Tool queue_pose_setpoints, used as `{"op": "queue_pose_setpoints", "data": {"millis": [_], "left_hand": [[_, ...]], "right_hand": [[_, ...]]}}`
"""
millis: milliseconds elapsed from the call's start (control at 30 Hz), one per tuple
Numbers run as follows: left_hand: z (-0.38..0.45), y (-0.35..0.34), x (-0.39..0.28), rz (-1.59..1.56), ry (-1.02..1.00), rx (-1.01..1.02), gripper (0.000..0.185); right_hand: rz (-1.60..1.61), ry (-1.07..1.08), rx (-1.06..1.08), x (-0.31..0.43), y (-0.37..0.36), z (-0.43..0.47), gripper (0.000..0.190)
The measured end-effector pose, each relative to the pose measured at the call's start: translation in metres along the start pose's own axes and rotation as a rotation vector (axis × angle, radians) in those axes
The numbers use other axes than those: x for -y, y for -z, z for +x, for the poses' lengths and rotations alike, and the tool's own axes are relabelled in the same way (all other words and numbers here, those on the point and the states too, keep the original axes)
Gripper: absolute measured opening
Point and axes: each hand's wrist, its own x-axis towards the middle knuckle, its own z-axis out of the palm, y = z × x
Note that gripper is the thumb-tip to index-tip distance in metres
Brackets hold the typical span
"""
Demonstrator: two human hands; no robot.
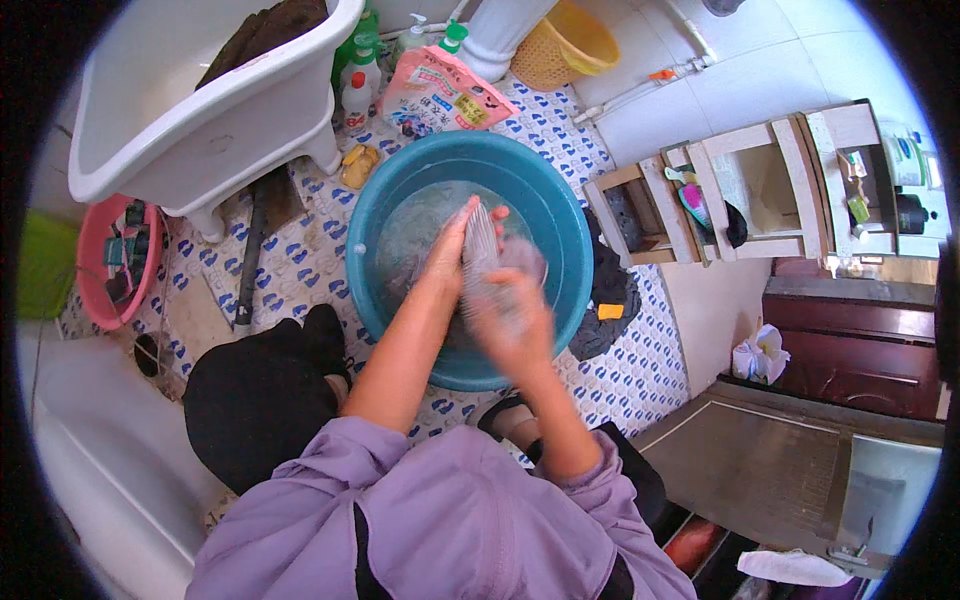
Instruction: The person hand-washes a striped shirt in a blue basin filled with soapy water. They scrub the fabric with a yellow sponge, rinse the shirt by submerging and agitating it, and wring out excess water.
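Observation:
A teal plastic basin point(357, 225) of cloudy water point(409, 214) stands on the floor between my feet. Over the water, a wet grey-and-white striped cloth point(480, 232) lies along my left hand point(448, 251), gripped against its palm with the fingertips pointing away from me. My right hand point(521, 319) is blurred by motion and closes around the lower part of the same cloth. A mauve piece of fabric point(529, 256) shows beside the hands, inside the basin. Some of the basin's contents are hidden under my hands and forearms.
Behind the basin are a pink washing powder bag point(446, 94), a red-capped bottle point(357, 101) and yellow soap point(360, 166). Dark clothes point(611, 281) with a yellow bar point(610, 311) lie at the right, near a wooden rack point(701, 195). A pink basin point(155, 281) stands left.

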Motion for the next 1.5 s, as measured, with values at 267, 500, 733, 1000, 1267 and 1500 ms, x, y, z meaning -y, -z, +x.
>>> {"op": "queue_pose_setpoints", "data": {"millis": [267,500,733,1000,1267,1500], "left_hand": [[-0.026,-0.035,0.04,-0.155,-0.042,-0.281,0.034],[-0.013,0.016,0.032,0.038,-0.004,-0.223,0.035],[-0.026,-0.06,0.015,0.178,-0.031,-0.233,0.03],[-0.031,-0.059,-0.017,1.019,-0.454,-0.331,0.049],[-0.032,-0.046,-0.026,0.812,-0.261,-0.393,0.078],[-0.05,-0.057,-0.004,0.988,0.057,-0.33,0.099]], "right_hand": [[-0.221,-0.285,-0.095,-0.06,-0.035,0.044,0.02],[-0.311,-0.109,0.019,-0.052,-0.057,0.002,0.022],[0.333,-0.413,-0.117,-0.092,-0.018,0.045,0.042],[0.594,-0.772,0.346,-0.079,0.03,0.025,0.045],[1.314,-0.862,-0.031,-0.061,0.051,0.04,0.038],[1.328,-0.787,-0.017,-0.063,0.049,0.038,0.038]]}}
